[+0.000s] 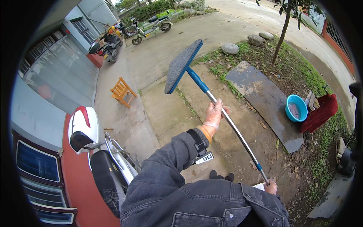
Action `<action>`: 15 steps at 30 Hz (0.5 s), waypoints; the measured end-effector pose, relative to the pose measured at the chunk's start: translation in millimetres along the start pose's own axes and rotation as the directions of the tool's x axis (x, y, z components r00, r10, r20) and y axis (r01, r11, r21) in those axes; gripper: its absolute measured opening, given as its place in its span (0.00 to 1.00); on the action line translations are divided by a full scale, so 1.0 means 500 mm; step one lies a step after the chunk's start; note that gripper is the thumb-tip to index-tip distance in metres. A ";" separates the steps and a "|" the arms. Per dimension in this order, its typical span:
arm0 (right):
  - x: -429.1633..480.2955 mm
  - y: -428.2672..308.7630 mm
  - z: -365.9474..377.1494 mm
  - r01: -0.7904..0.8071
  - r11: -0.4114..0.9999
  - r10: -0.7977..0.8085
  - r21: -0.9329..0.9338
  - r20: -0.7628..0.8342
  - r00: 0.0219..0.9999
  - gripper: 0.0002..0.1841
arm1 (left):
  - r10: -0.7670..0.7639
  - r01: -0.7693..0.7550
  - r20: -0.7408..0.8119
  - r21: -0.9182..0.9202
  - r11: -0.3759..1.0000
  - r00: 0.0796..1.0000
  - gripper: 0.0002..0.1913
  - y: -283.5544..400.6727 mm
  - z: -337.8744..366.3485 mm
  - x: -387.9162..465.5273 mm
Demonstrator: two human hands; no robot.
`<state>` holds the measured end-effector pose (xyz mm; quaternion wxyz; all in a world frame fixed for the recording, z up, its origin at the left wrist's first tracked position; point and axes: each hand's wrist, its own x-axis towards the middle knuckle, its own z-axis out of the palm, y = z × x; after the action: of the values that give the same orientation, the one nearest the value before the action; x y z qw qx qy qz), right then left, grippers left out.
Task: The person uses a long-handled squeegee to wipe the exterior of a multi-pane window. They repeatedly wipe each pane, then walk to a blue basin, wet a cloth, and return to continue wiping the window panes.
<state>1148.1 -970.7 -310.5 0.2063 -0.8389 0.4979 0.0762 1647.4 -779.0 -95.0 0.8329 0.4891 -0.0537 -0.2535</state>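
A window-cleaning wiper with a blue plastic head and a grey fabric pad [183,63] slants across the view on a telescopic metal pole [237,132]. My left hand [214,114], in a clear plastic glove, is wrapped around the pole just below the blue socket. Lower down, my right hand [271,187] grips the pole's bottom end, below a blue collar [258,166]. The head is raised, its pad facing up and to the left. Part of the right hand is hidden by its angle and the jacket.
A white motor scooter [86,129] stands close on the left by a red-based wall. Ahead is a small wooden chair [123,92]; more scooters [153,27] are parked beyond. To the right, a turquoise basin [296,107] rests on a dark board [261,93] beside a red cloth [320,113].
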 end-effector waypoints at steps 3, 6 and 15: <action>0.071 -0.033 0.004 0.028 0.999 -0.026 -0.017 0.089 0.996 0.14 | -0.157 0.138 0.193 0.105 0.985 0.969 0.12 -0.037 0.055 -0.142; 0.119 -0.024 -0.002 0.049 0.999 -0.050 0.009 0.126 0.991 0.15 | -0.092 0.084 0.243 0.044 0.996 0.966 0.10 -0.036 0.102 -0.173; 0.199 -0.003 -0.018 0.144 0.988 -0.153 0.059 0.205 0.967 0.16 | 0.029 -0.056 0.203 0.131 0.990 0.979 0.11 -0.032 0.142 -0.133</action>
<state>1197.6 -1053.9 -335.3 0.2808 -0.8566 0.4106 0.1372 1560.3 -809.6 -61.2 0.7931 0.5155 -0.1650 -0.2795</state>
